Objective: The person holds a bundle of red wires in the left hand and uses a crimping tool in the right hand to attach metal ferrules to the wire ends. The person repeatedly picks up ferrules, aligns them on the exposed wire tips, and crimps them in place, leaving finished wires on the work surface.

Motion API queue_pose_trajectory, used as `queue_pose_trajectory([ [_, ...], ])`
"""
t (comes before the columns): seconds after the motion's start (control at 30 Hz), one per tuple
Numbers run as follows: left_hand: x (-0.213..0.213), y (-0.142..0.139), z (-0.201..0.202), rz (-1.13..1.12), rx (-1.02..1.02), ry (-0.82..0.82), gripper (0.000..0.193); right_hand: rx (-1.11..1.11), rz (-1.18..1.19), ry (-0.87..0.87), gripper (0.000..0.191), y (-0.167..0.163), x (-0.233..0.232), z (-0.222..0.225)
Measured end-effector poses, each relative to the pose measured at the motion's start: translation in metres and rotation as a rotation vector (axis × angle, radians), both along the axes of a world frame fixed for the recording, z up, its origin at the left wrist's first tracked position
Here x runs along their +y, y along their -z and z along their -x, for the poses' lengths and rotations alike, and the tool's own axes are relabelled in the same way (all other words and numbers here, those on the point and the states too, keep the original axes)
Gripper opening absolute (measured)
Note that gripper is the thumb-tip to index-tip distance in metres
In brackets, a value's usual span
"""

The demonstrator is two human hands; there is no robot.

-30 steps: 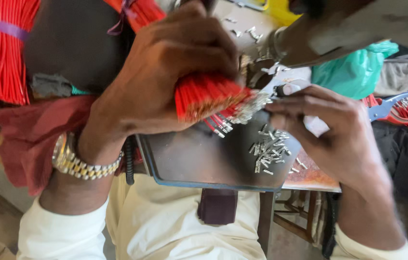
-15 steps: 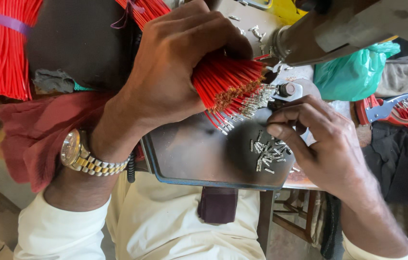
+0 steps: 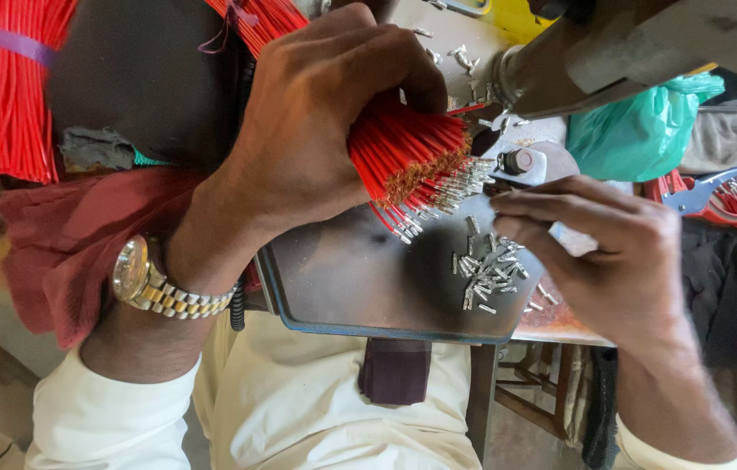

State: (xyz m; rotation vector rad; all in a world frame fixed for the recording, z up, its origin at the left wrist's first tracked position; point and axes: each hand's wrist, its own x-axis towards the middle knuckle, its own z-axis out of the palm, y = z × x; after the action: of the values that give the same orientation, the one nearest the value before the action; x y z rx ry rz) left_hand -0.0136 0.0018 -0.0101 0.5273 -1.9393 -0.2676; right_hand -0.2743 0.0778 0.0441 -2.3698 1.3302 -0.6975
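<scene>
Left hand (image 3: 316, 130) clenched round bundle of red wires (image 3: 407, 157), terminal ends fanned out over far right edge of metal tray (image 3: 342, 278), beside press die (image 3: 516, 161). Right hand (image 3: 612, 261) fingers pinched above loose terminals (image 3: 486, 274) near right edge; contents not discernible.

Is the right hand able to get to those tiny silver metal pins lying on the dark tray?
Probably yes: the right hand hovers right beside the small silver metal pins on the dark metal tray, nothing between them.
</scene>
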Motion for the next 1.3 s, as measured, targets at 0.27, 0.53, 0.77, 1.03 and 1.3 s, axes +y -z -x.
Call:
queue_pose_trajectory([
  [0.27, 0.002, 0.0, 0.002, -0.029, 0.033, -0.011, 0.016, -0.151, 0.09, 0.2, 0.009, -0.006, 0.004, -0.004],
  [0.53, 0.002, 0.004, 0.005, 0.092, 0.025, -0.052, 0.017, -0.191, 0.164, 0.308, 0.019, 0.019, -0.025, -0.02],
  [0.77, 0.005, 0.004, 0.005, 0.075, -0.03, -0.087, 0.02, -0.252, 0.19, 0.181, 0.018, 0.026, -0.02, -0.011],
  [1.03, 0.004, 0.001, 0.008, 0.095, -0.053, -0.108, 0.021, -0.12, 0.348, 0.152, 0.012, 0.024, -0.026, -0.014],
  [1.3, 0.001, -0.009, -0.014, 0.013, -0.024, 0.163, 0.016, -0.003, -0.053, 0.16, 0.011, -0.005, 0.0, -0.014],
])
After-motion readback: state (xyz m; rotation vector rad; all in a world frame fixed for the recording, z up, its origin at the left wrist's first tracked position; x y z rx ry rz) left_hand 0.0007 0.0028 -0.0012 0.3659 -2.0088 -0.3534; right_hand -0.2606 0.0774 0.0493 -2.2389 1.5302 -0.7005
